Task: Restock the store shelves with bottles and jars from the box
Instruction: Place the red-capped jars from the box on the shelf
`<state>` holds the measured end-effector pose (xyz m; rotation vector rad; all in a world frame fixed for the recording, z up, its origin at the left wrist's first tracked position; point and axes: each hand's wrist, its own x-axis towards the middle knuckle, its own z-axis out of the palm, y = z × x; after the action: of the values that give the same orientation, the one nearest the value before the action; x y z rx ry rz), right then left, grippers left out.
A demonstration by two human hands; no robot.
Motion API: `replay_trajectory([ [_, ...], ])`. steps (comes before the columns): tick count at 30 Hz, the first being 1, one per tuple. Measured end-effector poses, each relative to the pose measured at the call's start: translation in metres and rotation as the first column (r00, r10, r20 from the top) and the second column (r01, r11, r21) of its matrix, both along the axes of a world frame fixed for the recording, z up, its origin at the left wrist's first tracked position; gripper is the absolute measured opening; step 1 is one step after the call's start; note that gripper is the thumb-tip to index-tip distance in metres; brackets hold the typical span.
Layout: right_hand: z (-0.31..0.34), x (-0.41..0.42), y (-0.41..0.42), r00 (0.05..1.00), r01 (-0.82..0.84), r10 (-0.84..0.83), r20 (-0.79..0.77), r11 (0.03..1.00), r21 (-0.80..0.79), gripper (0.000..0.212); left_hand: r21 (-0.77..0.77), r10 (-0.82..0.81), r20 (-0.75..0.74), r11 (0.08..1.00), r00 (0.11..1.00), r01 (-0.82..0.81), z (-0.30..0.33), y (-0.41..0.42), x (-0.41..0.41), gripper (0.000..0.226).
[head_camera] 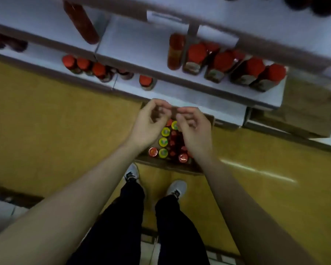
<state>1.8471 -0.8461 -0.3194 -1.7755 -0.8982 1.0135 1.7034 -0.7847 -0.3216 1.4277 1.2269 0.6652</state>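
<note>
Cardboard box (161,165) of upright bottles (163,153) is lying directly beneath; we are hovering both loosely curled, empty hands, left hand (149,124) and right hand (194,129), equally near.

A shop: white shelves (199,96) stocked with jars (197,58).

Open shelf (189,90) board right of the lone red-capped jar (146,82); box (166,165) packed cap to cap, overhung by shelf edge at far end.

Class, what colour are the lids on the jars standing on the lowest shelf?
Red lids, clearest in the head view.
</note>
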Motion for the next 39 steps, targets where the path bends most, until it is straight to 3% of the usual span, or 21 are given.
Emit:
replay_trajectory([
  [7, -0.169, 0.004, -0.005, 0.995, -0.089, 0.097, 0.030, 0.973, -0.212, 0.017, -0.107, -0.081, -0.194, 0.992, 0.978, 0.061, -0.172, 0.011, -0.025, 0.017],
  [15, -0.327, 0.002, 0.022, 0.985, -0.128, 0.155, 0.072, 0.950, -0.286, 0.019, -0.178, -0.128, -0.307, 0.981, 0.943, 0.075, -0.318, 0.038, -0.030, 0.018],
  [25, -0.482, 0.009, 0.078, 0.930, -0.233, 0.298, 0.216, 0.931, -0.281, 0.022, -0.337, -0.188, -0.353, 0.939, 0.916, 0.063, -0.453, 0.063, -0.010, 0.026],
  [30, -0.521, 0.001, 0.100, 0.844, -0.249, 0.413, 0.342, 0.866, -0.433, 0.037, -0.355, -0.237, -0.386, 0.930, 0.891, 0.094, -0.488, 0.067, -0.006, 0.025],
  [34, -0.533, -0.005, 0.117, 0.699, -0.256, 0.582, 0.415, 0.746, -0.615, 0.055, -0.461, -0.328, -0.497, 0.884, 0.803, 0.076, -0.506, 0.063, -0.012, 0.022],
  [37, -0.547, -0.010, 0.127, 0.630, -0.254, 0.687, 0.362, 0.623, -0.739, 0.061, -0.633, -0.477, -0.542, 0.773, 0.692, 0.037, -0.516, 0.057, -0.020, 0.043],
  [39, -0.556, -0.014, 0.130, 0.584, -0.249, 0.718, 0.378, 0.602, -0.758, 0.059, -0.724, -0.642, -0.504, 0.679, 0.578, 0.124, -0.527, 0.044, -0.026, 0.049],
])
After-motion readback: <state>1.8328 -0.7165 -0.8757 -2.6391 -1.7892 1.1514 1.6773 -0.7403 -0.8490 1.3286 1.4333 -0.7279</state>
